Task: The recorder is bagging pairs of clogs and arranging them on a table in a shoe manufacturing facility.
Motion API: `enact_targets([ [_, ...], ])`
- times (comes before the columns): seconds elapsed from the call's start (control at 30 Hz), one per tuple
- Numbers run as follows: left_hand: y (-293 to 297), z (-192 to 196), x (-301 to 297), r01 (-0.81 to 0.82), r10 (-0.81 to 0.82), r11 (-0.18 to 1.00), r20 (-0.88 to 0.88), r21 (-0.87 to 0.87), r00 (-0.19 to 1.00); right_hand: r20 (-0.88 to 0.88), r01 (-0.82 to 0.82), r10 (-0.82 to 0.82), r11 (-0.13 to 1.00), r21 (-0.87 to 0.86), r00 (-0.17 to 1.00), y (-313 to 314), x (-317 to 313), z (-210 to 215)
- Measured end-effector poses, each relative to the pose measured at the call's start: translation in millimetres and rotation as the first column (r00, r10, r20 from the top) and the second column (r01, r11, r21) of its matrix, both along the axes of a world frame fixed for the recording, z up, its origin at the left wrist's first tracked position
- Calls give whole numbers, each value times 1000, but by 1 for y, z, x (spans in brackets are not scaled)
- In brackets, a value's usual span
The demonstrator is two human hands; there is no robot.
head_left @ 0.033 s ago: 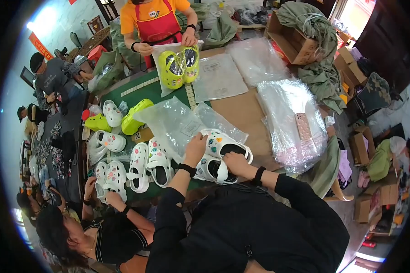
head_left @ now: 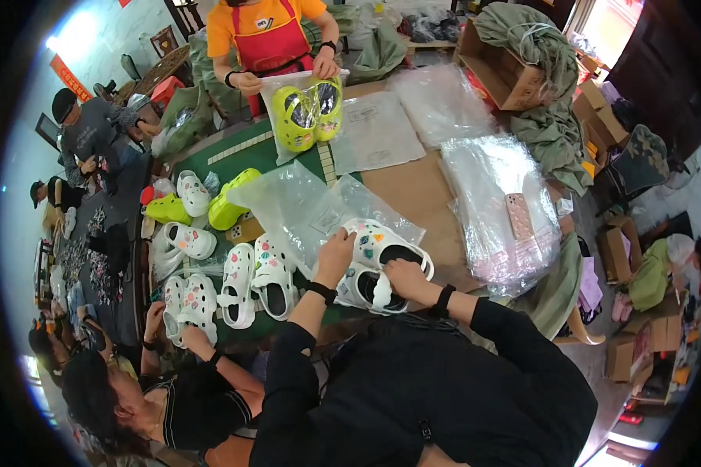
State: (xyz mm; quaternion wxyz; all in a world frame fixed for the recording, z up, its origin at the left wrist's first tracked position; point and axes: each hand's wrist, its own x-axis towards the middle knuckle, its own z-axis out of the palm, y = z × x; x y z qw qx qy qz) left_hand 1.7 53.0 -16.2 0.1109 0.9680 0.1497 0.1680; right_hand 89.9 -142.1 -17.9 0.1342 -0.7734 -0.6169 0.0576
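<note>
A pair of white clogs with colourful charms lies in front of me, one clog [head_left: 368, 241] beyond the other clog [head_left: 354, 286]. Their toes meet a clear plastic bag [head_left: 288, 201] spread on the table. My left hand [head_left: 336, 257] is closed at the bag's edge, right beside the toes; its fingertips are partly hidden. My right hand [head_left: 407, 280] has its fingers closed over the heel end of the clogs, at the opening and strap. Left of my hands stand two more white clogs, a front clog [head_left: 273, 280] and its neighbour [head_left: 237, 286].
Across the table a person in a red apron [head_left: 269, 39] holds a bag with lime-green clogs [head_left: 294, 121]. At left, a co-worker's hands touch white clogs [head_left: 199, 303]. A stack of clear bags [head_left: 483, 202] with a pink phone [head_left: 518, 216] lies right, near an open carton [head_left: 487, 74].
The bag's loose upper edge has shifted slightly upward. My hands and the clogs stay almost where they were.
</note>
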Motion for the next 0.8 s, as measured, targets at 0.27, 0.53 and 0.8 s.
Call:
enact_targets([
  [0.27,-5,-6,-27,61,-41,995,227,-83,973,-239,222,-179,961,166,954,-8,18,-5],
  [0.53,-8,2,-46,-59,68,997,250,-44,966,-273,275,-223,947,166,936,-8,20,-11],
  [0.8,-11,-16,-66,-8,0,999,183,42,983,-261,327,-261,910,256,929,-5,12,-16],
])
